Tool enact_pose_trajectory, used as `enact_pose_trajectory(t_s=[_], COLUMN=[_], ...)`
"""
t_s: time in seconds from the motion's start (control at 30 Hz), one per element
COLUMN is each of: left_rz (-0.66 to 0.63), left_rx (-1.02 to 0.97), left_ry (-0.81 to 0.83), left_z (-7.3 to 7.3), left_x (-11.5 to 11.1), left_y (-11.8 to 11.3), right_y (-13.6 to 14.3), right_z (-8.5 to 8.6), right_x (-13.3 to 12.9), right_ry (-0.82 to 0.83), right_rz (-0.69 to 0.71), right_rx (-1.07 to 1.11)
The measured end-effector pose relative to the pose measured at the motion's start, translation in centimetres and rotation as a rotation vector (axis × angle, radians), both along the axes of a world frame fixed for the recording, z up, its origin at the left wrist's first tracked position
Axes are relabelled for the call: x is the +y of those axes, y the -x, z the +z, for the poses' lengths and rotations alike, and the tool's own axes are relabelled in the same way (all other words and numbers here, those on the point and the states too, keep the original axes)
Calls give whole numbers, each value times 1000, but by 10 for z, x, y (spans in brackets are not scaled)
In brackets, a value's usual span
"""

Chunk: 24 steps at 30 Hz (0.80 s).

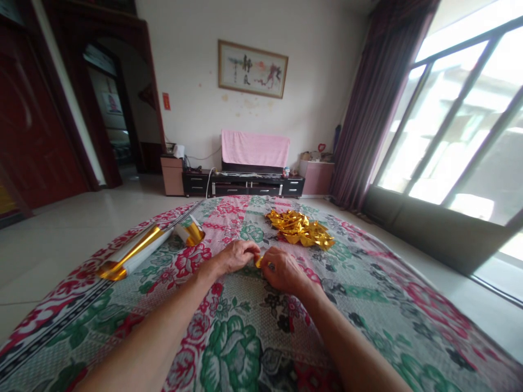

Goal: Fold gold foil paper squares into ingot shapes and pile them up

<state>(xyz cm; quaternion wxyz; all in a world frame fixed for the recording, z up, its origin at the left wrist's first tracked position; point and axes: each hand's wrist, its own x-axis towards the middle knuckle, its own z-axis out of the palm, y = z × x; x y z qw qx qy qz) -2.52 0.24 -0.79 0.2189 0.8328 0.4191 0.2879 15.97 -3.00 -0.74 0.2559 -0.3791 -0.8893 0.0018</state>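
My left hand [239, 256] and my right hand [285, 270] meet over the middle of the flowered cloth [229, 348]. Between their fingertips is a small piece of gold foil paper [259, 262], pinched from both sides and mostly hidden by the fingers. Just beyond my right hand lies a heap of folded gold foil pieces [300, 227]. To the left of my left hand are a small curled stack of gold foil paper [193, 234] and a larger, partly rolled stack of gold-and-white foil sheets [137, 253].
The cloth covers a wide rounded surface in front of me. Past its far edge stand a low black cabinet [255, 186] and a screen draped with a pink cloth [255, 148]. A purple curtain [363, 109] and large windows are on the right, with a dark red door [36, 120] on the left.
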Motion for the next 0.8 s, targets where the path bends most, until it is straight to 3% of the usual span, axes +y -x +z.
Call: enact_pose_trajectory(t_s=[0.17,0.47,0.8], left_rz=[89,-32,-65], left_rx=[40,103,95], left_ry=[-68,-119,-137], left_z=[-7,-4,-6], left_x=[3,2,6], left_y=[-6,-6,-6], right_y=[0,-1,4], right_z=[1,1,-2], right_x=[-1,0,6], right_ry=[-2,19,3], right_rz=[-26,-19,-104], right_rx=[-13,31,57])
